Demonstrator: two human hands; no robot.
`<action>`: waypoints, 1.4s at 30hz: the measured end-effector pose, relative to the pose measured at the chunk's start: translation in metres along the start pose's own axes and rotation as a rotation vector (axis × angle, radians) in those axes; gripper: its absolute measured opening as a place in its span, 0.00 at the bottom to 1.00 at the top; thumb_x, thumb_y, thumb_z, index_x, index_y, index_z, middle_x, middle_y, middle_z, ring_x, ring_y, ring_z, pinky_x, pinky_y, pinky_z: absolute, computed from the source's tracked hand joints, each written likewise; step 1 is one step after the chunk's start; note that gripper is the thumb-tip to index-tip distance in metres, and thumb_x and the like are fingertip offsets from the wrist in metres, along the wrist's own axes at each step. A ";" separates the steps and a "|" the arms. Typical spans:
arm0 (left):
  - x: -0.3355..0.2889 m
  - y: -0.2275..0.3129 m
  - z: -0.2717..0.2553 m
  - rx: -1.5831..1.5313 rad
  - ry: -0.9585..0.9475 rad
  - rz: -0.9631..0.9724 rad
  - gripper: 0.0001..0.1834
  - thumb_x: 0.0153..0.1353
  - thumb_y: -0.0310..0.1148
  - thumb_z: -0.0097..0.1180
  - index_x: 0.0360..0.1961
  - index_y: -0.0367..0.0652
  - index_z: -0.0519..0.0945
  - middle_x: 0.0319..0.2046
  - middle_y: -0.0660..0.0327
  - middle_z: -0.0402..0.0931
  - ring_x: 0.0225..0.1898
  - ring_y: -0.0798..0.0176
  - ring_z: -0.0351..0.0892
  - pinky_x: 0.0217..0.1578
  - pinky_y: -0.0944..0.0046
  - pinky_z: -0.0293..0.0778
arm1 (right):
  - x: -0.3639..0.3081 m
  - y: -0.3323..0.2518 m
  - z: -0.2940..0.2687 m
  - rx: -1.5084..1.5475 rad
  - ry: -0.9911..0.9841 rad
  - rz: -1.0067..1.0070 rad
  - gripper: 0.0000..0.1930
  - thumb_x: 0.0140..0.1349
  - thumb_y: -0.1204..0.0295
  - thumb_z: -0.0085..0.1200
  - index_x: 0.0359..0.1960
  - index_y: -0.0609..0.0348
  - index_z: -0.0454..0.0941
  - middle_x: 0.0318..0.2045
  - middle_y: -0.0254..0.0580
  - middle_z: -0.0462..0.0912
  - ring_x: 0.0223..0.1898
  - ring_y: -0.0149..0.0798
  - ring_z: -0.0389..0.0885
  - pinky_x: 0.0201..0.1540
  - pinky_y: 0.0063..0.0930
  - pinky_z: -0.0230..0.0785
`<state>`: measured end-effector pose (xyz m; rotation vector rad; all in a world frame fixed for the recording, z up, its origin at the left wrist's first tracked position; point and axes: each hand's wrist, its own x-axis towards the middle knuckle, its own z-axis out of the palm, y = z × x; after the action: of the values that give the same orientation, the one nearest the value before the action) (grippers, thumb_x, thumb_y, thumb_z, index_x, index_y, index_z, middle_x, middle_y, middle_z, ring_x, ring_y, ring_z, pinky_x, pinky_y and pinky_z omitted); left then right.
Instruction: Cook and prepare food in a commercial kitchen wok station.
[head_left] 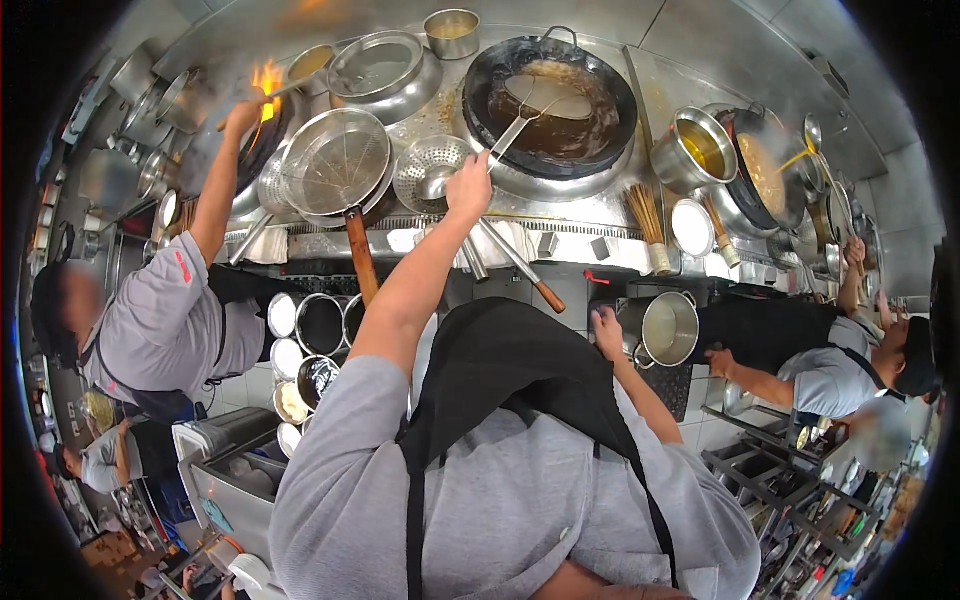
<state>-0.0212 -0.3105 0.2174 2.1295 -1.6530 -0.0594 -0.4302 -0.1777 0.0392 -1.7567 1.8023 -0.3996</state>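
My left hand [468, 186] is closed around the metal handle of a mesh skimmer [548, 97]. The skimmer's round head rests over a large black wok [630, 105] of dark brown liquid. Beside that hand lies a perforated ladle [420, 160], with a plain ladle [436, 183] in its bowl. Further left, a wide wire strainer [336, 160] with a wooden handle sits on a metal vessel. My right hand [607, 332] is low at my right, its fingers curled, left of a metal pot [670, 328]; what they hold, if anything, is hidden.
At left a co-worker [165, 310] reaches toward a flaming wok [262, 130]; at right another person [850, 365] stands near a steaming wok [765, 170]. Bamboo brushes [648, 220] and a pot of yellow oil [695, 150] sit on the stove. Several round containers [320, 325] stand low at left.
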 end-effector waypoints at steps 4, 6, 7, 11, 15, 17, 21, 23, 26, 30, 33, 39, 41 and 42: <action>-0.022 -0.021 -0.005 -0.089 -0.032 -0.048 0.26 0.55 0.35 0.58 0.55 0.48 0.68 0.41 0.51 0.74 0.36 0.43 0.79 0.35 0.46 0.76 | -0.033 0.085 -0.005 0.012 -0.257 0.306 0.21 0.60 0.57 0.51 0.40 0.68 0.72 0.30 0.55 0.81 0.31 0.50 0.82 0.32 0.45 0.71; -0.024 -0.010 -0.023 -0.264 0.022 -0.029 0.29 0.53 0.37 0.60 0.56 0.48 0.67 0.41 0.48 0.73 0.43 0.42 0.76 0.40 0.46 0.74 | -0.068 0.128 -0.010 0.248 -0.369 0.694 0.18 0.59 0.59 0.52 0.35 0.65 0.73 0.24 0.48 0.80 0.23 0.40 0.79 0.22 0.42 0.68; -0.030 -0.014 -0.040 -0.391 0.105 0.018 0.28 0.53 0.37 0.61 0.55 0.47 0.69 0.41 0.46 0.72 0.49 0.42 0.73 0.46 0.47 0.70 | -0.081 0.170 0.005 0.464 -0.299 0.939 0.16 0.60 0.60 0.53 0.33 0.63 0.73 0.22 0.44 0.79 0.19 0.36 0.77 0.18 0.39 0.66; -0.085 -0.062 -0.135 -0.092 0.347 -0.107 0.26 0.50 0.41 0.62 0.48 0.37 0.74 0.48 0.46 0.74 0.48 0.43 0.72 0.48 0.48 0.68 | -0.086 0.216 0.019 0.383 -0.435 0.934 0.13 0.60 0.61 0.52 0.32 0.60 0.74 0.21 0.41 0.78 0.17 0.36 0.74 0.17 0.37 0.64; -0.187 -0.157 -0.140 -0.266 0.293 -0.894 0.31 0.53 0.48 0.62 0.52 0.37 0.69 0.39 0.47 0.76 0.42 0.48 0.77 0.42 0.49 0.72 | -0.055 0.070 -0.018 0.276 -0.541 0.789 0.11 0.61 0.63 0.52 0.32 0.58 0.75 0.19 0.38 0.75 0.16 0.37 0.73 0.18 0.38 0.66; -0.179 -0.153 -0.139 -1.516 -0.223 -1.097 0.21 0.62 0.44 0.56 0.48 0.42 0.68 0.33 0.59 0.73 0.27 0.65 0.73 0.29 0.63 0.72 | -0.035 0.138 0.006 0.448 -0.524 0.778 0.10 0.60 0.63 0.52 0.33 0.58 0.76 0.19 0.38 0.75 0.17 0.36 0.73 0.18 0.35 0.67; -0.179 -0.142 -0.119 -1.912 -0.152 -0.877 0.09 0.66 0.28 0.47 0.46 0.42 0.67 0.23 0.66 0.63 0.18 0.76 0.58 0.18 0.74 0.58 | 0.033 0.102 0.005 0.147 -0.421 -0.029 0.11 0.60 0.64 0.49 0.34 0.60 0.77 0.26 0.44 0.79 0.24 0.40 0.77 0.28 0.34 0.71; -0.195 -0.131 -0.129 -1.881 -0.146 -0.846 0.09 0.66 0.28 0.47 0.47 0.43 0.67 0.23 0.66 0.62 0.17 0.76 0.58 0.17 0.74 0.57 | 0.038 0.033 -0.007 0.455 -0.499 0.586 0.14 0.60 0.64 0.47 0.32 0.63 0.79 0.32 0.50 0.81 0.32 0.46 0.80 0.39 0.37 0.73; -0.212 -0.094 -0.155 -1.765 -0.147 -0.816 0.11 0.65 0.27 0.48 0.48 0.44 0.66 0.22 0.66 0.62 0.15 0.76 0.56 0.15 0.75 0.55 | 0.043 0.007 0.003 0.484 -0.498 0.580 0.15 0.61 0.62 0.48 0.36 0.62 0.80 0.32 0.44 0.82 0.33 0.44 0.80 0.43 0.33 0.72; -0.173 -0.053 -0.183 -1.389 -0.162 -0.632 0.12 0.64 0.28 0.48 0.48 0.45 0.66 0.21 0.65 0.64 0.15 0.74 0.60 0.15 0.72 0.59 | 0.052 0.163 0.109 0.143 -0.644 -0.338 0.20 0.61 0.53 0.48 0.28 0.58 0.79 0.20 0.38 0.78 0.17 0.34 0.74 0.18 0.33 0.66; -0.088 -0.023 -0.149 -0.927 -0.159 -0.369 0.17 0.62 0.29 0.52 0.51 0.42 0.66 0.20 0.65 0.68 0.16 0.73 0.65 0.17 0.70 0.62 | 0.016 0.287 0.136 0.058 -0.594 -0.426 0.27 0.62 0.45 0.44 0.26 0.58 0.80 0.18 0.36 0.77 0.17 0.35 0.72 0.19 0.35 0.65; -0.005 -0.032 -0.098 -0.259 0.016 -0.087 0.23 0.53 0.29 0.56 0.51 0.47 0.66 0.31 0.43 0.78 0.35 0.39 0.78 0.35 0.46 0.71 | -0.010 0.108 0.047 0.181 -0.762 0.430 0.33 0.60 0.38 0.39 0.27 0.59 0.80 0.20 0.36 0.76 0.17 0.36 0.71 0.20 0.36 0.65; 0.006 -0.035 -0.076 -0.186 -0.007 -0.041 0.22 0.52 0.27 0.56 0.50 0.47 0.66 0.31 0.43 0.78 0.37 0.38 0.77 0.36 0.44 0.71 | -0.030 0.057 0.005 0.213 -0.717 0.618 0.35 0.60 0.35 0.37 0.28 0.59 0.80 0.20 0.36 0.76 0.17 0.37 0.70 0.20 0.36 0.65; 0.014 -0.033 -0.066 -0.139 -0.057 -0.024 0.22 0.52 0.27 0.56 0.49 0.47 0.66 0.33 0.44 0.78 0.37 0.39 0.77 0.37 0.44 0.72 | -0.038 0.059 -0.001 0.223 -0.687 0.636 0.35 0.60 0.35 0.37 0.28 0.59 0.80 0.20 0.36 0.76 0.17 0.37 0.70 0.20 0.36 0.65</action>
<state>0.0322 -0.2963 0.2684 2.0610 -1.6057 -0.2381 -0.4799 -0.1352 0.0126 -0.9177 1.5968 0.2355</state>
